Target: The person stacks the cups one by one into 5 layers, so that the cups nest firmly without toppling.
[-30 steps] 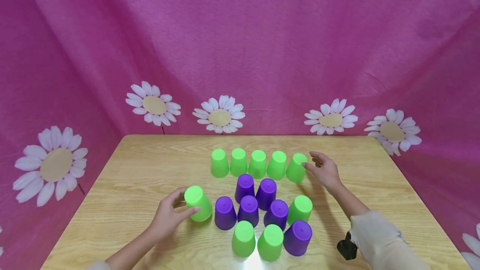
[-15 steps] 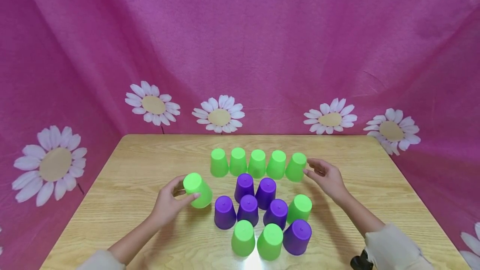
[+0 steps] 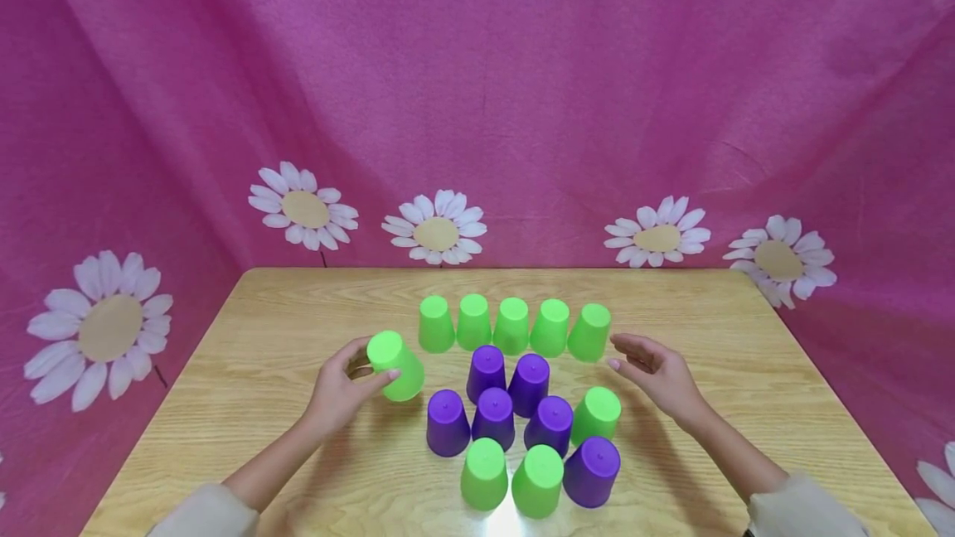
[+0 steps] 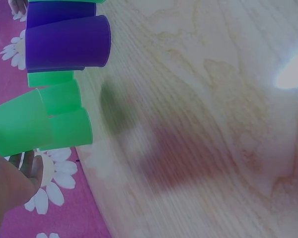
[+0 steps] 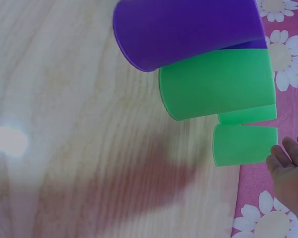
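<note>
My left hand [image 3: 336, 392] holds an upside-down green cup [image 3: 399, 367], thumb on the near side and fingers behind. That cup tilts slightly and appears raised off the table, left of the purple cups; the left wrist view shows the same green cup [image 4: 20, 123] in the hand. To the right of the far row, my right hand [image 3: 664, 379] hovers with loosely bent fingers and nothing in them. Nearest to it is the row's end green cup [image 3: 589, 335], with a gap between. In the right wrist view the fingers [image 5: 294, 153] are beside a green cup [image 5: 246, 145].
Several green cups [image 3: 512, 328] stand upside down in a far row. Before them are several purple cups [image 3: 494, 421], then two green cups [image 3: 484, 475] at the front. Another green cup [image 3: 597, 417] and a purple cup [image 3: 593, 472] stand right, all on the wooden table [image 3: 746, 338].
My left hand has carried its green cup up and away from me. The right hand has drawn back from the far row's end cup, toward me and a little right.
</note>
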`<state>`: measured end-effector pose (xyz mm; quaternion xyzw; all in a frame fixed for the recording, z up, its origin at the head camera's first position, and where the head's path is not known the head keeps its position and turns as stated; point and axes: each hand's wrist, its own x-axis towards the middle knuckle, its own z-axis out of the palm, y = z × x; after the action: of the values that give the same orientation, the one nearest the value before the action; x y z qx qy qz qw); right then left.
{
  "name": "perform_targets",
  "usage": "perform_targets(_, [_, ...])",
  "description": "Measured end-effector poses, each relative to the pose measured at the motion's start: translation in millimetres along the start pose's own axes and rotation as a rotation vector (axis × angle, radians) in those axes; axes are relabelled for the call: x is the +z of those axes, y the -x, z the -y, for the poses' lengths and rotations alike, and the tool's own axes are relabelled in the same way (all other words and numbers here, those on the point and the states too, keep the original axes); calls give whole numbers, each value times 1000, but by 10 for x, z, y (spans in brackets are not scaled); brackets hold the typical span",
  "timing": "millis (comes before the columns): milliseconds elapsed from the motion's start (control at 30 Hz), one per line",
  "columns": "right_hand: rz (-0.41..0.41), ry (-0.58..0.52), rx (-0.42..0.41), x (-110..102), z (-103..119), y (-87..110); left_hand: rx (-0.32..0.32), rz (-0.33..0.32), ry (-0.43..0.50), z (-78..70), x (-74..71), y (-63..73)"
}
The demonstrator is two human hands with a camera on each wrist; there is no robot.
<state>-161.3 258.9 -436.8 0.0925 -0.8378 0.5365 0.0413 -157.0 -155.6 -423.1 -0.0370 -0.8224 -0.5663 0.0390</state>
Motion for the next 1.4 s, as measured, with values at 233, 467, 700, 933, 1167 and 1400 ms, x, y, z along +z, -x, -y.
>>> perform_targets(233, [37, -16, -34, 65, -31, 139, -23, 21, 45, -74, 89, -119])
perform_targets(467, [72, -37, -46, 157, -115, 249, -14, 26, 54, -145, 185, -229])
perform_targets(700, [97, -50, -104, 178, -138, 335, -22, 15, 76, -183, 246, -338])
perform_targets(933, [119, -37, -60, 175, -174, 395, 3, -8, 88, -269, 252, -439])
perform_targets(1167, [142, -137, -55, 192, -215, 441, 6, -14, 80, -353, 314, -523])
perform_targets(1400, [150, -173, -96, 228, -229, 450, 13, -29, 53, -423, 378, -635])
